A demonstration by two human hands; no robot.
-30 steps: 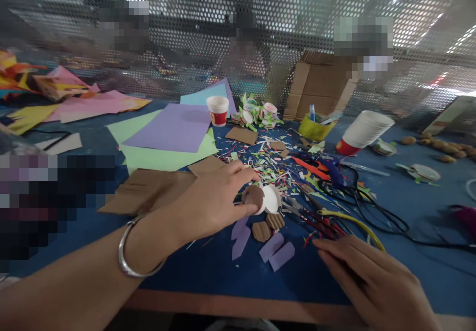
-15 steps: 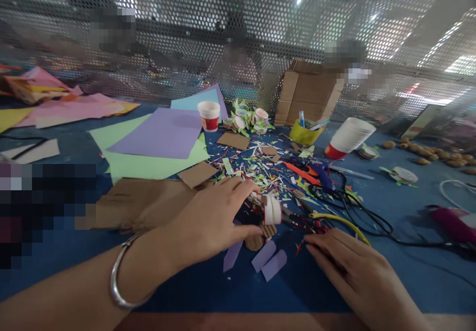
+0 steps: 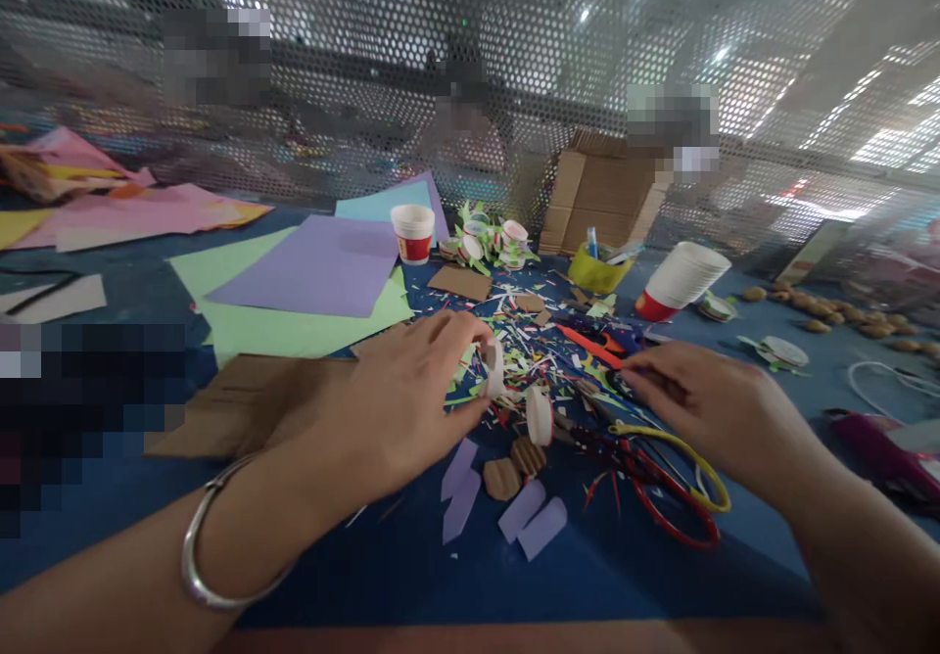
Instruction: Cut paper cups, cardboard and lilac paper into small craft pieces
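My left hand (image 3: 411, 395) pinches a white paper-cup ring (image 3: 494, 368) between thumb and fingers, above the scraps. My right hand (image 3: 705, 409) has its fingers curled at the end of an orange-red tool (image 3: 591, 347), over a blue glue gun (image 3: 624, 337); whether they grip anything is hidden. Between the hands a second white cup ring (image 3: 540, 416) stands on edge. Beside it lie scissors (image 3: 672, 507) with one red and one yellow handle loop. Small cardboard pieces (image 3: 502, 479) and cut purple paper strips (image 3: 541, 527) lie in front.
Paper snippets (image 3: 529, 326) litter the middle. Behind stand a paper cup (image 3: 413, 233), green-fringed cup pieces (image 3: 477, 233), a yellow holder (image 3: 598, 270) and tilted stacked cups (image 3: 681, 280). Purple paper (image 3: 315, 264) and cardboard (image 3: 242, 404) lie left. A maroon tool (image 3: 881, 453) lies right.
My left hand has taken hold of a cup ring; one ring stands where two stood together. My right hand has moved up and away from the scissors to the orange-red tool.
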